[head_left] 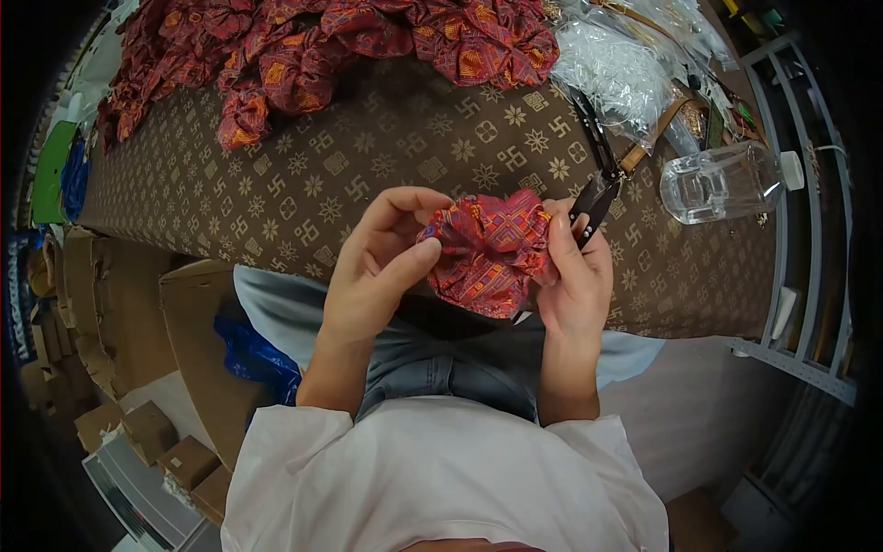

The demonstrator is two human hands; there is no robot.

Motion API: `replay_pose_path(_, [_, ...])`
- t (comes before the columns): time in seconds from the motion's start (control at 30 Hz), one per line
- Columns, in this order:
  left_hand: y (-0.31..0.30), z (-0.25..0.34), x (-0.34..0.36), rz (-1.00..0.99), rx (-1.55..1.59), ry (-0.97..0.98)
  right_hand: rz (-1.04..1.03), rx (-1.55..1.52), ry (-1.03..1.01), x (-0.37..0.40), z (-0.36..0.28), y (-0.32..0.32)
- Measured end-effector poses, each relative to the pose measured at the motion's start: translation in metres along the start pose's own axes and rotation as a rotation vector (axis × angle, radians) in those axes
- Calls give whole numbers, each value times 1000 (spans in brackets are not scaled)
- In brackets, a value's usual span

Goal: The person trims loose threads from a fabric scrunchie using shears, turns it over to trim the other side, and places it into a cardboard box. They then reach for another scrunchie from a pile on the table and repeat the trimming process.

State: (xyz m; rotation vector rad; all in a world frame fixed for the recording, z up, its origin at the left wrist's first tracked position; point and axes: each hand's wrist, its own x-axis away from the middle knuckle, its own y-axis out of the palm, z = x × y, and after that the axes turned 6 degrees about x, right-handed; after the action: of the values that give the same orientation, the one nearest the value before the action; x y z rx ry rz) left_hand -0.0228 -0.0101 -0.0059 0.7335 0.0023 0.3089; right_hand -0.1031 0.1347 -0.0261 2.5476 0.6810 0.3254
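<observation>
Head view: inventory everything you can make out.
Scrunchie-like piece: one, patterned red, held centre
Similar pieces: many, patterned red, piled at top
Tablecloth: one, brown-gold, beneath pile
Scissors-like tool: one, black, right of centre
Plastic packaging: uncounted, clear, top right
Straps: at least two, brown, by packaging
Bottle: one, clear, white-capped, right
Metal rack: one, grey, right edge
Cardboard boxes: several, brown, lower left
Plastic sheeting: at least two, blue, left
Box-like item: one, green, left edge
Shirt: one, white, bottom centre
Jeans: one pair, blue, below tablecloth
Left hand: one, bare, piece's left
Right hand: one, bare, piece's right
</observation>
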Motion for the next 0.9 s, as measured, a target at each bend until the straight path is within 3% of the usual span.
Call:
replay_pose_path(0.07, [4,-5,0,37,23,7,69,174,-92,4,1,6])
replay_pose_path(0.1, [4,-9,0,38,-141,88,70,174,-91,4,1,10])
replay_pose_path(0.17, [4,-12,0,37,-305,170,127,340,-329,4,-1,15])
replay_pose_path(0.23, [5,-13,1,25,-347,215,145,301,-293,5,-7,15])
replay_pose_path(0.3, [5,-12,3,30,-360,212,-14,810,-457,0,-10,11])
replay_pose_path(0.37, [3,-10,3,35,-376,212,7,836,-516,-2,-5,6])
replay_pose_path(0.43, [0,-8,3,1,-139,86,227,256,-187,1,-4,8])
replay_pose_path(0.7, [-10,-9,2,-73,26,-9,-43,-407,136,-4,-4,-13])
replay_pose_path(0.77, [-11,-9,2,-82,116,-50,-50,-681,432,-5,-4,-15])
replay_pose_path(0.9, [-12,-13,1,-57,221,-91,-97,-802,562,-5,-5,-17])
